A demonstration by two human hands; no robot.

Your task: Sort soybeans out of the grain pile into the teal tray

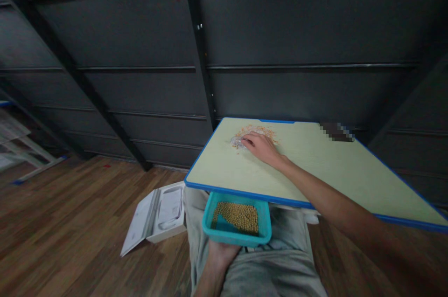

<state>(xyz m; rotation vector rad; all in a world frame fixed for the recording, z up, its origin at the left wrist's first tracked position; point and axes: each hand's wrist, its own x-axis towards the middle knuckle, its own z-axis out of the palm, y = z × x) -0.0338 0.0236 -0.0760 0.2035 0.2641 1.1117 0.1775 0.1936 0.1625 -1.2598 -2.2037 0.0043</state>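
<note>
My right hand (261,147) reaches across a pale green table (322,166) with a blue rim and rests on a patch of small yellow-orange grains (257,131) near its far left corner. Its fingertips press a small shiny object (236,141) that I cannot make out. My left hand (220,252) is below the table's near edge, holding up a teal tray (236,236) from underneath. The tray holds a heap of yellow grains (238,217). Most of my left hand's fingers are hidden under the tray.
A white open box (157,215) lies on the wooden floor left of my knees. A dark panelled wall with slanted metal struts stands behind the table. Pale frames lean at the far left.
</note>
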